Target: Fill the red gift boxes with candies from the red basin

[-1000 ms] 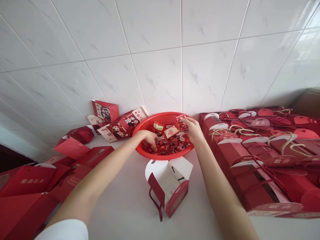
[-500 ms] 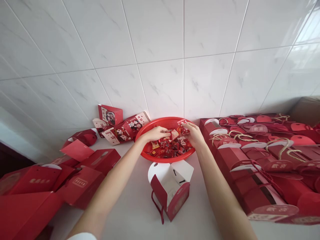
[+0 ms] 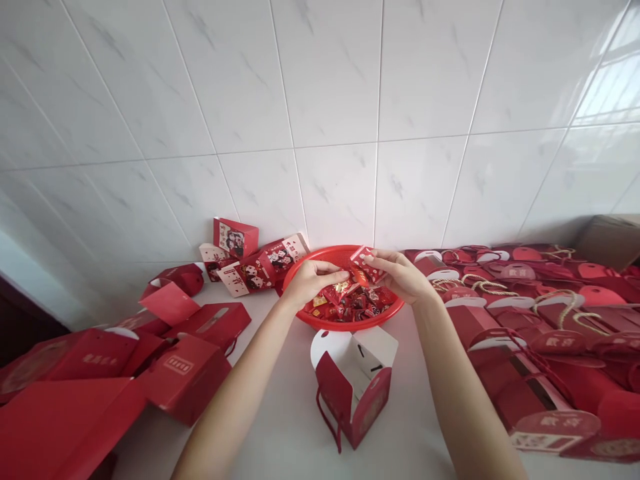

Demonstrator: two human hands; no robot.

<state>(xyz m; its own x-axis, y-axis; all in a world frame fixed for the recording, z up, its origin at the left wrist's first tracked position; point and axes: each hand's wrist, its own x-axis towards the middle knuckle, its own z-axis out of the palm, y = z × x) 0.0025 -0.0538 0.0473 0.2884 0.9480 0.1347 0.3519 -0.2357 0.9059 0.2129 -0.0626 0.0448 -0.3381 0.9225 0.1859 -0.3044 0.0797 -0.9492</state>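
Note:
Over a red plastic basket (image 3: 345,326) of wrapped candies (image 3: 357,308), both hands are close together. My right hand (image 3: 404,275) pinches a red printed candy packet (image 3: 364,256) by its edge. With fingers closed, my left hand (image 3: 313,281) grips wrapped candy (image 3: 341,287) with a gold and red wrapper; how many pieces is partly hidden. In front of the basket stands an open red gift box (image 3: 373,403), white inside, its flaps spread and a dark red cord handle (image 3: 327,423) hanging on its left side.
Rows of filled-out red gift boxes (image 3: 545,347) with cord handles line the right. More red boxes (image 3: 190,373) pile up at the left. Printed cartons (image 3: 257,270) lean by the tiled wall (image 3: 335,180) behind. A brown cardboard box (image 3: 607,240) sits at far right.
Both hands have risen a little from the candies and come closer together, with the red packet lifted in my right hand. The view has tilted up and shifted left.

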